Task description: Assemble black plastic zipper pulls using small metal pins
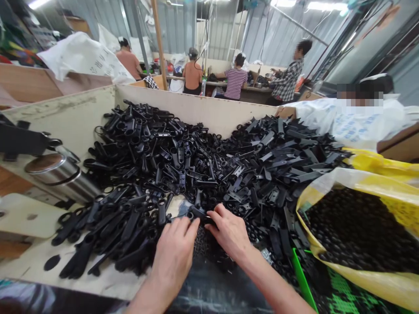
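At the front middle of the bench, a black plastic part [198,213] with a ring at one end lies between my two hands. My right hand [231,231] pinches its right end between thumb and fingers. My left hand [176,244] is closed at the ring end; its fingertips are partly hidden behind the knuckles. Below the hands lies a heap of tiny metal pieces [203,244], too small to make out. Finished-looking black handles [126,222] are piled to the left, and a large heap of loose black plastic parts [183,161] rises just beyond.
Flat black pieces [281,148] are heaped at right. A yellow-and-white sack [306,218] holds small dark pieces, beside a green crate [303,277]. A steel flask [70,176] and a board wall [183,107] bound the bench. Several people [235,78] work behind.
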A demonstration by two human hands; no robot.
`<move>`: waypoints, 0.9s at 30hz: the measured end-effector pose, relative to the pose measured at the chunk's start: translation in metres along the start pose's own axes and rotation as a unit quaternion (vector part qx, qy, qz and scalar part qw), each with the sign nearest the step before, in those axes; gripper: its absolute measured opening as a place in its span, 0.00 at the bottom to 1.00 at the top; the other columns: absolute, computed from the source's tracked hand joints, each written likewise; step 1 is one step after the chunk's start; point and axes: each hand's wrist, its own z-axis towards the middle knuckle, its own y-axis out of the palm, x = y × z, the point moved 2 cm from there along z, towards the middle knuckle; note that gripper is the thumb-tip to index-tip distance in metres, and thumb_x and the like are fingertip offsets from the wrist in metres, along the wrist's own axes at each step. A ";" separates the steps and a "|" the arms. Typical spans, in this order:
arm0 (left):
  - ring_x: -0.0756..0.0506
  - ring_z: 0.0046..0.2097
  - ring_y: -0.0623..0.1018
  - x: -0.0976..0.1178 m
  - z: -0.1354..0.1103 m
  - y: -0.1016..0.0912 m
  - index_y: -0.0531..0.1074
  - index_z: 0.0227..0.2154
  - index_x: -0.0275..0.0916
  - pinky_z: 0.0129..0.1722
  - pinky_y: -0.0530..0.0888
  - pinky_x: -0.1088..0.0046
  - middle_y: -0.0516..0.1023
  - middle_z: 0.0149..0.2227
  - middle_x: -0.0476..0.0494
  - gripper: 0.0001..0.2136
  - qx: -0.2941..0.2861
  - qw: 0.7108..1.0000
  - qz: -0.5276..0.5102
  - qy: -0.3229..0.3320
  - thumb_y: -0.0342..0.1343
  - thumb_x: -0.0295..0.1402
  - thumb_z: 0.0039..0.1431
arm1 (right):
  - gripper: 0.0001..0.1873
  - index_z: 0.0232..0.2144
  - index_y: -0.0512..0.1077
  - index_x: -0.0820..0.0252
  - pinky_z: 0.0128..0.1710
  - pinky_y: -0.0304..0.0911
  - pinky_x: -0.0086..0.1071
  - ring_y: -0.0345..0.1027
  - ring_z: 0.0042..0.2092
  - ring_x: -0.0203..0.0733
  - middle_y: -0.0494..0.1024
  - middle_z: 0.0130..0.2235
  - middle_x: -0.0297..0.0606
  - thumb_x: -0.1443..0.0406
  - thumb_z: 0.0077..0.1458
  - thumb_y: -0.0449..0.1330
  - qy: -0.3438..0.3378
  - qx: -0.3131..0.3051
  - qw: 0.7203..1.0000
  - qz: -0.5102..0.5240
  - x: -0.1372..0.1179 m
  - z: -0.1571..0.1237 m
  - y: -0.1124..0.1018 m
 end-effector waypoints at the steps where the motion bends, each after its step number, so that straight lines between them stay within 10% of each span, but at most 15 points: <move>1: 0.37 0.46 0.80 0.005 0.009 0.005 0.75 0.55 0.36 0.44 0.76 0.58 0.82 0.48 0.35 0.18 -0.021 1.000 0.015 0.011 0.50 0.22 0.65 | 0.14 0.50 0.76 0.54 0.38 0.70 0.30 0.77 0.44 0.44 0.78 0.45 0.38 0.63 0.62 0.65 -0.002 0.001 1.000 0.004 0.001 -0.002 0.000; 5: 0.32 0.63 0.70 0.017 0.036 0.015 0.72 0.58 0.36 0.60 0.65 0.44 0.76 0.59 0.33 0.20 -0.049 0.994 -0.038 0.090 0.50 0.20 0.65 | 0.10 0.48 0.77 0.54 0.40 0.70 0.31 0.77 0.42 0.42 0.78 0.43 0.36 0.60 0.66 0.61 0.001 0.028 0.996 0.088 0.008 -0.022 -0.008; 9: 0.38 0.60 0.74 0.015 0.042 0.016 0.72 0.56 0.39 0.66 0.56 0.46 0.82 0.49 0.39 0.15 -0.062 0.970 -0.148 0.183 0.54 0.25 0.68 | 0.11 0.45 0.79 0.53 0.35 0.68 0.30 0.75 0.35 0.40 0.78 0.37 0.34 0.58 0.66 0.60 0.026 0.039 0.974 0.222 0.031 -0.043 -0.019; 14: 0.40 0.50 0.77 0.009 0.042 0.007 0.77 0.48 0.39 0.57 0.69 0.57 0.81 0.44 0.41 0.11 -0.032 0.935 -0.352 0.039 0.59 0.33 0.65 | 0.13 0.47 0.78 0.57 0.36 0.68 0.30 0.74 0.36 0.40 0.80 0.38 0.36 0.61 0.68 0.55 0.057 0.072 0.972 0.216 0.057 -0.026 -0.025; 16: 0.43 0.43 0.78 0.011 0.038 0.002 0.77 0.47 0.39 0.48 0.75 0.62 0.80 0.39 0.43 0.12 -0.059 0.848 -0.510 -0.131 0.58 0.39 0.66 | 0.10 0.45 0.78 0.56 0.40 0.67 0.30 0.75 0.39 0.41 0.79 0.39 0.36 0.63 0.67 0.57 0.048 0.059 0.981 0.178 0.057 -0.011 -0.024; 21: 0.50 0.27 0.75 0.036 0.005 -0.006 0.72 0.55 0.38 0.28 0.74 0.72 0.76 0.31 0.50 0.23 -0.162 0.478 -0.746 -0.435 0.58 0.48 0.64 | 0.06 0.33 0.78 0.54 0.36 0.65 0.29 0.76 0.38 0.41 0.77 0.37 0.34 0.67 0.62 0.61 0.025 0.031 0.988 0.150 0.052 0.005 -0.016; 27: 0.50 0.27 0.77 0.046 -0.033 -0.005 0.76 0.50 0.34 0.27 0.70 0.76 0.81 0.34 0.44 0.20 -0.181 0.373 -0.782 -0.465 0.62 0.43 0.61 | 0.08 0.38 0.73 0.56 0.38 0.67 0.32 0.75 0.37 0.41 0.79 0.39 0.36 0.62 0.67 0.55 0.022 0.056 0.979 0.193 0.055 -0.026 -0.016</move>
